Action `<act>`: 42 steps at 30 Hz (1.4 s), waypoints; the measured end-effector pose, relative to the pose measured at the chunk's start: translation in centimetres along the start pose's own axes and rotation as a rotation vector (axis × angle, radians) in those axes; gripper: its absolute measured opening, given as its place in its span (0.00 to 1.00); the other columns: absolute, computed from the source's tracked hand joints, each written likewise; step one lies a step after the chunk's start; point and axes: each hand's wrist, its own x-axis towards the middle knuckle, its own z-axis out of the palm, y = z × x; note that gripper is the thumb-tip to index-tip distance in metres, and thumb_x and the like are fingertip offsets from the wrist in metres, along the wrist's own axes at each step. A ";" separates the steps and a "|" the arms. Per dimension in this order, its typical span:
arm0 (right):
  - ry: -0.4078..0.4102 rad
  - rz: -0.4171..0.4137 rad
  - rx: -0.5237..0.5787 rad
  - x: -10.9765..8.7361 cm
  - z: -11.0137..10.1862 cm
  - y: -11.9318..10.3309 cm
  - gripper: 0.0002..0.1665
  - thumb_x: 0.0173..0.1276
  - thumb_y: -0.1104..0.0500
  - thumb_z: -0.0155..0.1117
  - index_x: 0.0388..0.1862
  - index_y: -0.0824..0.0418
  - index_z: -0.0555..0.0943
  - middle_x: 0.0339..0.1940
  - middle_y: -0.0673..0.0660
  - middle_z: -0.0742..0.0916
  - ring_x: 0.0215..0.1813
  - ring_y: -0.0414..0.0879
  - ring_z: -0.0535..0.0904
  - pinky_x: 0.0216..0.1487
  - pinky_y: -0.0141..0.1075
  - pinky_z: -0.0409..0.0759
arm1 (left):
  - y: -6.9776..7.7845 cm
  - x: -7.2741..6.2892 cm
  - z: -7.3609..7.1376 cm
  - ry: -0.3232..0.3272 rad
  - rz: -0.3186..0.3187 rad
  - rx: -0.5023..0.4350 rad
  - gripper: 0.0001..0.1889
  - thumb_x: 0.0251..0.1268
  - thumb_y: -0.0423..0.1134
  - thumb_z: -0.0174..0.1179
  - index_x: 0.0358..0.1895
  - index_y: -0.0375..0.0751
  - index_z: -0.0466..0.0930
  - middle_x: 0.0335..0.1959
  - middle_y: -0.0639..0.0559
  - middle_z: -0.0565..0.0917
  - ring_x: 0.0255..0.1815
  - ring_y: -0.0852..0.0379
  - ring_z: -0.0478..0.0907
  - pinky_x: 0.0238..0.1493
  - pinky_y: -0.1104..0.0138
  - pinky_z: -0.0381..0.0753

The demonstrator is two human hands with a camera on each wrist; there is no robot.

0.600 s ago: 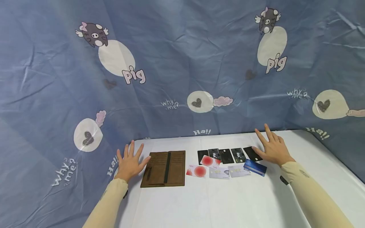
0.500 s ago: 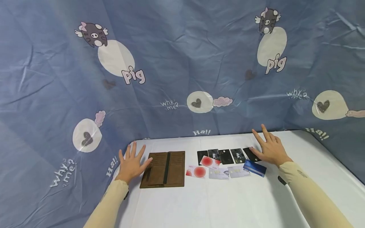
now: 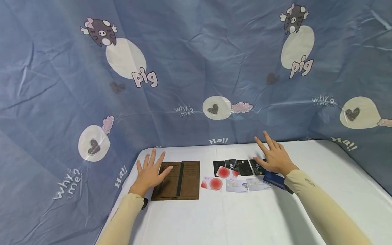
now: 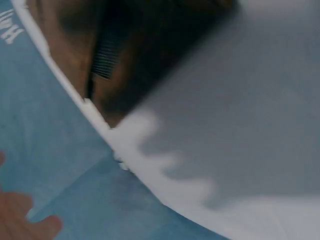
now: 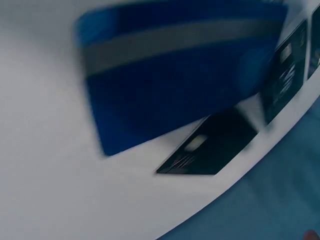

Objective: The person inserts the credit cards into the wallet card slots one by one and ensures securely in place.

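Note:
A brown wallet [image 3: 191, 180] lies spread flat on the white table, with a dark strap down its middle. Over its left side hovers my left hand [image 3: 150, 173], fingers spread and holding nothing. My right hand [image 3: 275, 158], also with fingers extended, is above the right end of the card group. It hides the rightmost black card in the head view; the right wrist view shows that black card [image 5: 220, 145] beside a blue card [image 5: 175, 85] with a grey stripe. The thumb overlaps a black VIP card [image 3: 256, 167].
Left of my right hand lie more black cards [image 3: 245, 167], two pink-and-white cards [image 3: 212, 183] that nearly meet, and two silver VIP cards [image 3: 236, 186]. A blue printed cloth [image 3: 183, 129] rises behind the white table [image 3: 232, 217] and along its left side.
My left hand has shifted right, further over the wallet. My right hand has moved left across the black cards, its wrist now above the blue card. The cards and wallet lie as before.

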 end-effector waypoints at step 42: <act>-0.090 -0.326 0.146 2.8 4.7 -15.0 0.50 0.67 0.29 0.54 0.82 0.44 0.50 0.83 0.61 0.48 0.70 0.61 0.70 0.62 0.58 0.72 | 2.7 -4.9 2.6 -0.263 -0.142 -0.183 0.36 0.61 0.49 0.68 0.72 0.44 0.68 0.77 0.36 0.60 0.76 0.27 0.52 0.67 0.27 0.49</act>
